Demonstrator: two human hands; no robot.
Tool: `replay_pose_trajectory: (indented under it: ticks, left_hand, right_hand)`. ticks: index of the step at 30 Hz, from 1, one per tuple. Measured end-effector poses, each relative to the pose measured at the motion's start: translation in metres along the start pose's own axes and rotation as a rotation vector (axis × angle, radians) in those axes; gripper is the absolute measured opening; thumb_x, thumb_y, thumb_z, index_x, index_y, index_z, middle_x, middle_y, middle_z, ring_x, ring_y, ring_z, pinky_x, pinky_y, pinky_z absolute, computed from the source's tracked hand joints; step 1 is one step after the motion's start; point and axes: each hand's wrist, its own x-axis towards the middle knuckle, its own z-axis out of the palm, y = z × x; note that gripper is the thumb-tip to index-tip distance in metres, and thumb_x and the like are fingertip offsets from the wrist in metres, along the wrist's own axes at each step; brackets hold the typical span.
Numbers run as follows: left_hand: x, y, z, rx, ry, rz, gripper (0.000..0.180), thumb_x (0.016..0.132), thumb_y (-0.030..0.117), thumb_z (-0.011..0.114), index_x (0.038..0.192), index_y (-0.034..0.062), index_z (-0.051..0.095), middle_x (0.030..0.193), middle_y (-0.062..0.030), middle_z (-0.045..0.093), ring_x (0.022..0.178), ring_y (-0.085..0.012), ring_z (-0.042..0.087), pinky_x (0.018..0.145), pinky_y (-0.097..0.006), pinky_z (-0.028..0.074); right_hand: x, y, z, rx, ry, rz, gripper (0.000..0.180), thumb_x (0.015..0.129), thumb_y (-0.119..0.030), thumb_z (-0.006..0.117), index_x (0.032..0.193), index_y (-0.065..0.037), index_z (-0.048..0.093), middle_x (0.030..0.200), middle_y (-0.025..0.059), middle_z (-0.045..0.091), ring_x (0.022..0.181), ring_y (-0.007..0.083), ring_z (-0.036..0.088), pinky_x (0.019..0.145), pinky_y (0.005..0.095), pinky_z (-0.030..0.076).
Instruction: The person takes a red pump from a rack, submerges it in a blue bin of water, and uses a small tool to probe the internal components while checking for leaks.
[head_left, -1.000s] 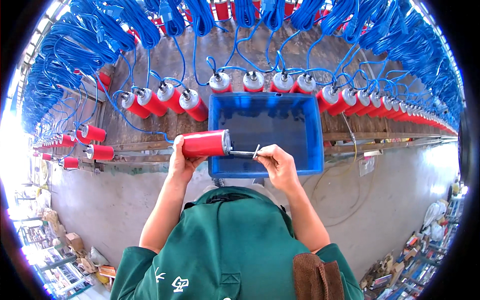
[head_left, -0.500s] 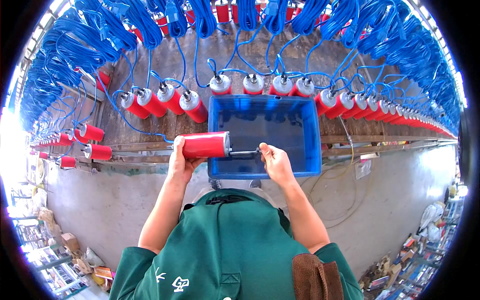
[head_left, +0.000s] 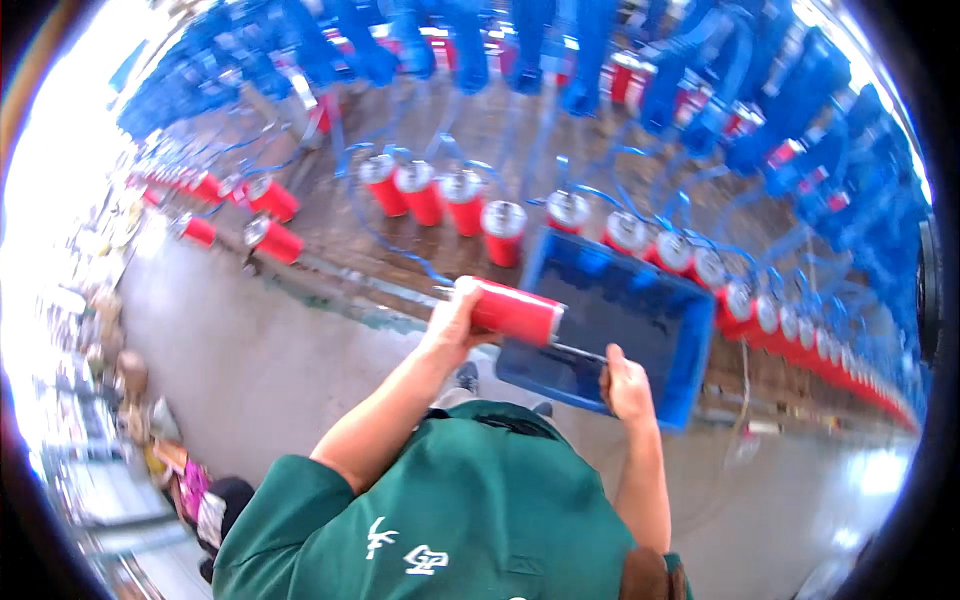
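A red metal cylinder lies across my left hand, whose fingers wrap round its left end. A blue cord runs from that end back toward the bench. From the cylinder's right end a thin metal rod reaches to my right hand, which is closed on the rod's outer end. Whether the rod is fixed in the cylinder or only set against it, I cannot tell. Both hands are above the near side of a blue plastic bin, which holds dark liquid or has a dark bottom.
Several upright red cylinders with silver tops stand along the brown bench, and a long row continues right. More lie on their sides at the left. Blue cable bundles hang along the back. Shelves with clutter stand lower left.
My view has turned, so the bench and bin now slant down to the right, with some blur. Both hands keep hold of the cylinder and rod, which now tilt the same way.
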Motion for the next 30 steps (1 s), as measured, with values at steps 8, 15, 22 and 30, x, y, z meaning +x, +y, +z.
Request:
replay_pose_trajectory:
  ticks: [8, 15, 22, 30]
  left_hand:
    - [-0.006, 0.007, 0.006, -0.084, -0.033, -0.013, 0.048, 0.092, 0.045, 0.076, 0.128, 0.0178, 0.061, 0.126, -0.0053, 0.061, 0.116, -0.0280, 0.063, 0.077, -0.054, 0.063]
    - [-0.003, -0.001, 0.006, -0.105, 0.021, -0.015, 0.060, 0.091, 0.043, 0.080, 0.135, 0.0136, 0.052, 0.128, -0.0088, 0.060, 0.113, -0.0288, 0.066, 0.080, -0.054, 0.064]
    - [-0.013, 0.010, 0.018, -0.089, 0.045, -0.008, 0.059, 0.091, 0.043, 0.080, 0.135, 0.0139, 0.053, 0.127, -0.0095, 0.061, 0.113, -0.0277, 0.066, 0.078, -0.053, 0.065]
    - [-0.006, 0.003, 0.011, -0.066, 0.048, -0.001, 0.060, 0.091, 0.043, 0.079, 0.134, 0.0119, 0.053, 0.126, -0.0093, 0.062, 0.111, -0.0266, 0.066, 0.071, -0.048, 0.066]
  right_hand:
    - [0.003, 0.005, -0.005, 0.120, -0.087, -0.124, 0.051, 0.113, -0.046, 0.045, 0.081, -0.008, 0.053, 0.058, 0.0029, 0.049, 0.045, 0.0131, 0.048, 0.041, 0.0276, 0.039]
    - [-0.014, -0.011, 0.001, 0.089, 0.039, -0.342, 0.022, 0.107, -0.019, 0.058, 0.124, -0.005, 0.062, 0.093, 0.0046, 0.065, 0.075, 0.0117, 0.062, 0.062, 0.0267, 0.054]
    - [0.012, -0.006, -0.007, 0.038, 0.013, -0.211, 0.020, 0.106, -0.015, 0.063, 0.122, -0.002, 0.062, 0.087, 0.0076, 0.068, 0.067, 0.0125, 0.067, 0.055, 0.0260, 0.054]
    - [-0.007, -0.026, -0.002, -0.207, -0.021, -0.484, 0.043, 0.092, -0.017, 0.080, 0.129, -0.002, 0.063, 0.099, 0.0097, 0.071, 0.076, 0.0199, 0.069, 0.066, 0.0281, 0.057]
